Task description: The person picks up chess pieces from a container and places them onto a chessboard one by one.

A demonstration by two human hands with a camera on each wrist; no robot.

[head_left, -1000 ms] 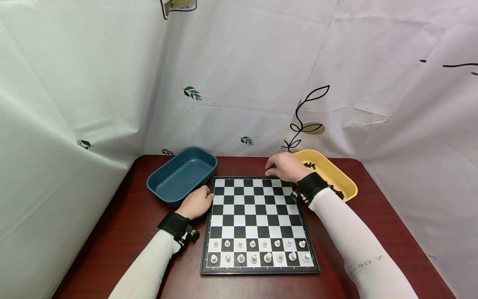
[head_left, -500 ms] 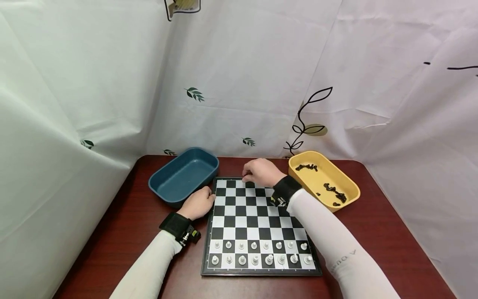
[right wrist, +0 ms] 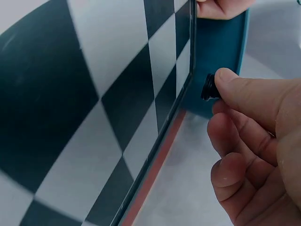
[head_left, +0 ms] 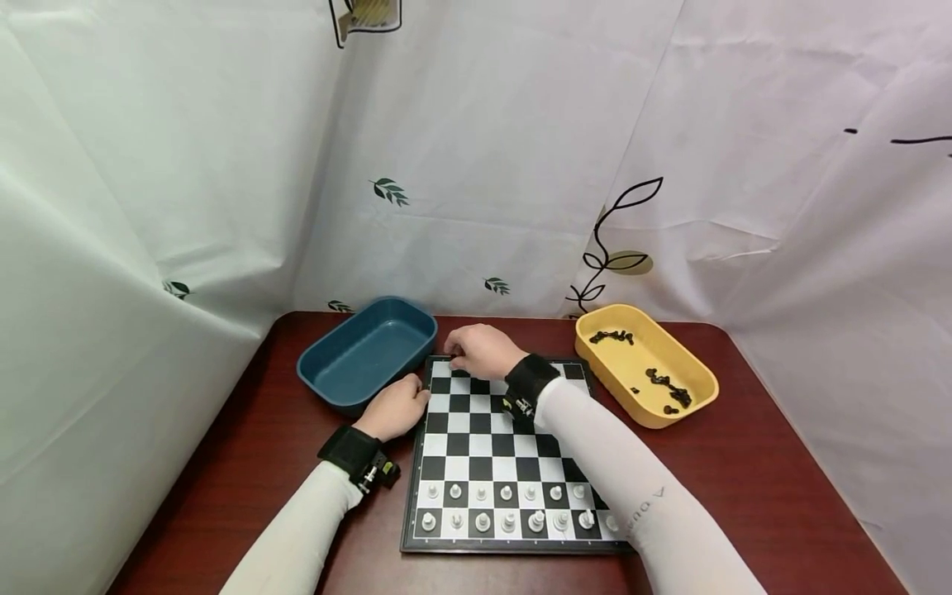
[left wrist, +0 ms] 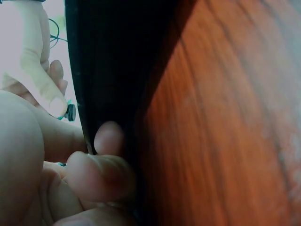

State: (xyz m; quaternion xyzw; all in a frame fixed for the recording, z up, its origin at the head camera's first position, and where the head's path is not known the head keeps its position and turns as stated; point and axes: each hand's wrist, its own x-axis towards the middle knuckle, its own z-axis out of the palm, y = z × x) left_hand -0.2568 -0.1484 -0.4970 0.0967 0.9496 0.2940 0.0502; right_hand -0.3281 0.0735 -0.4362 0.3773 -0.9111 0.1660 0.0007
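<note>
My right hand (head_left: 482, 350) pinches a small round black chess piece (right wrist: 208, 87) over the far-left corner of the glossy chessboard (head_left: 513, 446), having crossed from the yellow tray (head_left: 695, 392) side. My left hand (head_left: 394, 406) stays curled against the board's left edge, beside the blue tray (head_left: 364, 351). The sleeve lettering is unreadable.

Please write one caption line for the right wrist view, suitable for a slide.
Right hand pinches a small black chess piece just past the chessboard edge, beside the blue tray.
</note>
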